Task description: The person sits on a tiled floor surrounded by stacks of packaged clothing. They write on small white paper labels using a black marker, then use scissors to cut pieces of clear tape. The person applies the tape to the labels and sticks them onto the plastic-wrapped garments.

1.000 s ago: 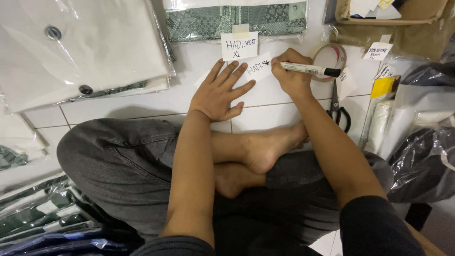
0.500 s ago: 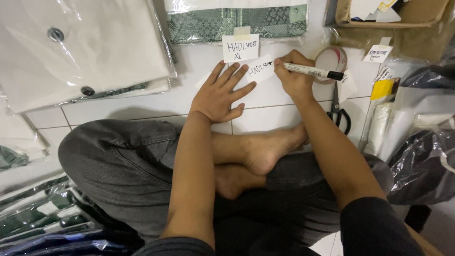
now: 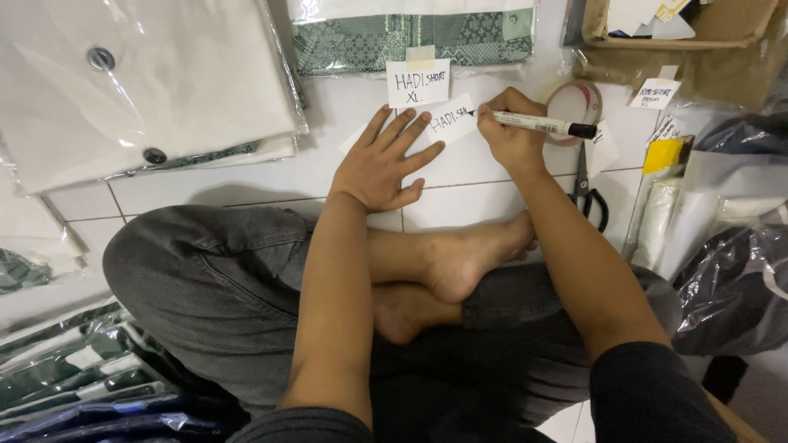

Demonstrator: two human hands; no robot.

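Observation:
My left hand (image 3: 384, 162) lies flat on the white tiled floor (image 3: 484, 176), fingers spread, its fingertips pinning a small white paper slip (image 3: 450, 121). My right hand (image 3: 510, 135) grips a white marker (image 3: 538, 125) with a black cap end; its tip touches the slip beside handwritten letters. Just above, a second handwritten white label (image 3: 418, 82) is taped to a green patterned garment in a clear bag (image 3: 410, 37).
A tape roll (image 3: 574, 100) and black scissors (image 3: 587, 189) lie right of my right hand. A cardboard box (image 3: 698, 29) and plastic bags (image 3: 730, 279) crowd the right. White bagged garments (image 3: 131, 82) lie left; dark packed garments (image 3: 74, 385) are stacked at lower left. My crossed legs fill the middle.
The marker tip has shifted slightly right along the slip as more letters appear. My left hand stays flat in place.

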